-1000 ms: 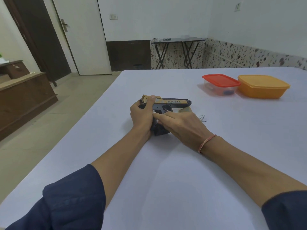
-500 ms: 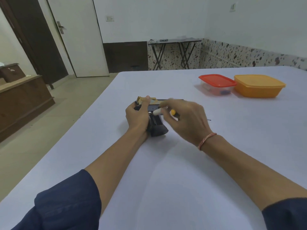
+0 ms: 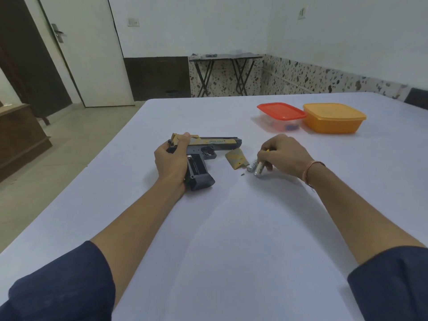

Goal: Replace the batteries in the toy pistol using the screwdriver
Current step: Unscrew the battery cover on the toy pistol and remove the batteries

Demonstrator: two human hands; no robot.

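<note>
While your left hand (image 3: 171, 163) grips the toy pistol (image 3: 208, 144) flat on the worktop (image 3: 231, 228) so its open battery bay faces up, your right hand (image 3: 286, 155) pinches a battery (image 3: 259, 168) beside the removed cover (image 3: 236, 159), seemingly for loading.

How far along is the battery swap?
Done: the cover is off beside the toy pistol, its screw loose on the table, grip compartment open. In hand: the left hand steadies the pistol; the right hand pinches one battery, a second battery beside it. Left: likely seat batteries, refit cover, drive the screw. Old or new cells, cannot tell.
</note>
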